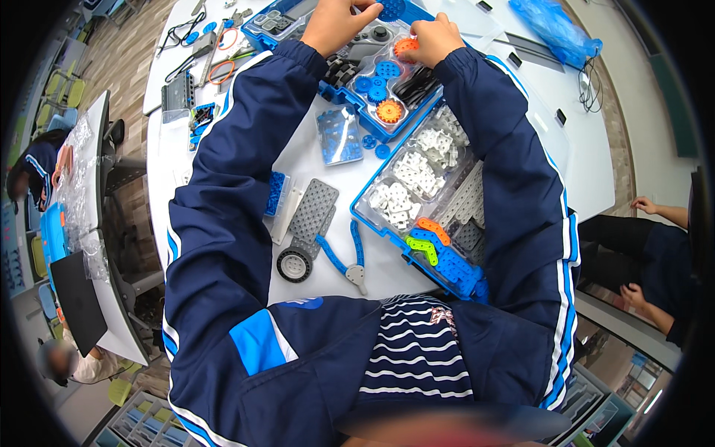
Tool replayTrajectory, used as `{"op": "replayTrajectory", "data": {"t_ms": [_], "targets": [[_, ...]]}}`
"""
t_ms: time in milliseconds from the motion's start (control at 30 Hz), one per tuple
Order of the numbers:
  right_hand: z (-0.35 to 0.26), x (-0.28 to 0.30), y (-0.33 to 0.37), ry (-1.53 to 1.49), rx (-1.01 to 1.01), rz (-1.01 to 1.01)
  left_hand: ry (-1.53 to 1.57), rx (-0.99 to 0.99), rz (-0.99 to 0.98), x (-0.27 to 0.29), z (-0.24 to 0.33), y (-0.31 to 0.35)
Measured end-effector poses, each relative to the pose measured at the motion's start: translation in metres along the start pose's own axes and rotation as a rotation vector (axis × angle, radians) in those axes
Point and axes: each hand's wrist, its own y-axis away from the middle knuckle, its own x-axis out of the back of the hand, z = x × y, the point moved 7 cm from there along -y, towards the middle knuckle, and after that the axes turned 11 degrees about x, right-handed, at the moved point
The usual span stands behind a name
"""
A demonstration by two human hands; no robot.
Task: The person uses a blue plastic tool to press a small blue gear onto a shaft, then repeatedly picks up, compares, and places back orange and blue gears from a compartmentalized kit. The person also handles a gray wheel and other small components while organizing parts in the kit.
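Observation:
My left hand (337,22) reaches to the far side of the table, fingers curled over a blue gear (390,9) at the back of a blue parts tray (372,132). My right hand (436,39) pinches a small orange gear (406,46) over the same tray. Inside the tray lie blue gears (383,73), an orange gear (389,112) and black tyres (341,72). Both dark blue sleeves with white stripes stretch across the white table (167,160).
A second blue tray (387,229) near my chest holds white connectors, grey beams and orange, green and blue pieces. Loose on the table: a grey perforated plate (313,212), a black wheel (294,264), a blue beam assembly (346,257), cables. Other people sit at both sides.

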Motion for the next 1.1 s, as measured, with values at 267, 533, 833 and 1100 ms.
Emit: {"op": "replayTrajectory", "data": {"t_ms": [267,533,833,1100], "targets": [[0.027,0.002,0.007,-0.395,0.027,0.06,-0.095,-0.035,0.016,-0.014,-0.017,-0.01],[0.094,0.055,0.04,-0.726,-0.244,0.243,-0.348,-0.163,-0.245,-0.082,-0.023,-0.025],[0.08,0.062,0.058,-0.773,-0.199,0.29,-0.534,-0.256,-0.065,-0.073,0.003,-0.011],[0.081,0.041,0.043,-0.652,0.017,0.336,-0.648,-0.246,-0.233,-0.074,0.004,0.006]]}}
